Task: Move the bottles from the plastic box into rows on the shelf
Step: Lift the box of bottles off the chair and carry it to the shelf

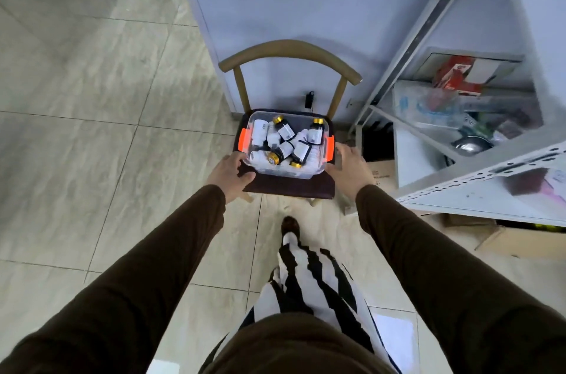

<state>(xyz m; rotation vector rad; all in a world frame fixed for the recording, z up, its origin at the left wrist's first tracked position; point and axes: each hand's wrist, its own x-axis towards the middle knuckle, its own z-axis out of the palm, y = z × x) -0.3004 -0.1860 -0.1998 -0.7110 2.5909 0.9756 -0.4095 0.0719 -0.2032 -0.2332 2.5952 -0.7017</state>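
A clear plastic box (286,174) with orange side latches stands on a dark chair seat (289,187). Several dark bottles (284,131) with gold caps and white labels lie jumbled inside it. My left hand (229,175) is at the box's near left corner, fingers spread, thumb close to the wall. My right hand (352,166) hovers just right of the box by the orange latch, fingers apart. Neither hand clearly grips anything. The white metal shelf (477,199) stands to the right.
The wooden chair's curved back (288,50) faces a pale wall. The shelf's lower levels hold plastic packets, red boxes (458,76) and a metal bowl (471,145). Cardboard boxes (520,240) sit on the tiled floor under the shelf. My foot (290,228) is near the chair.
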